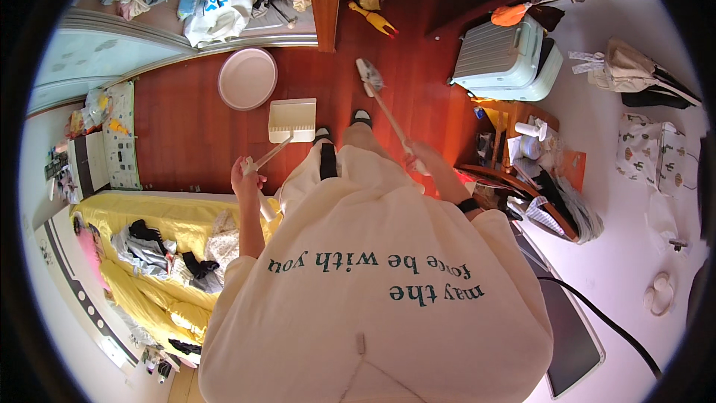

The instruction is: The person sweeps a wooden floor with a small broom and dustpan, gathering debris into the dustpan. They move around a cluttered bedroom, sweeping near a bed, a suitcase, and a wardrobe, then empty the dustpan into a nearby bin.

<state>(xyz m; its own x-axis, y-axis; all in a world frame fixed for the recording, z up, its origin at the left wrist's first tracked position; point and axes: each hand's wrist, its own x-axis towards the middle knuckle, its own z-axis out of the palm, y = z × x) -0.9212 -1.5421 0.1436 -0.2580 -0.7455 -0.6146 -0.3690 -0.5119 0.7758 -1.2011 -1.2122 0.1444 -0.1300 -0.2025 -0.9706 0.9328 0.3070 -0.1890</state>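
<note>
My left hand (246, 174) is closed around the handle of a long-handled cream dustpan (292, 117), whose pan rests on the red wood floor (184, 129) just ahead of one foot. On the other side, my right hand (418, 158) grips the light handle of a broom (390, 116). The broom's head reaches forward over the floor, to the right of the dustpan; some grey fluff seems to cling to its bristles. A yellow rubber chicken (373, 19) lies on the floor beyond the broom head.
A round pale basin (247, 79) stands beside the open wardrobe (327, 5). To the left is a bed with yellow bedding (184, 207) and scattered clothes. A silver suitcase (492, 59) and a wooden chair (506, 109) laden with things stand at the right.
</note>
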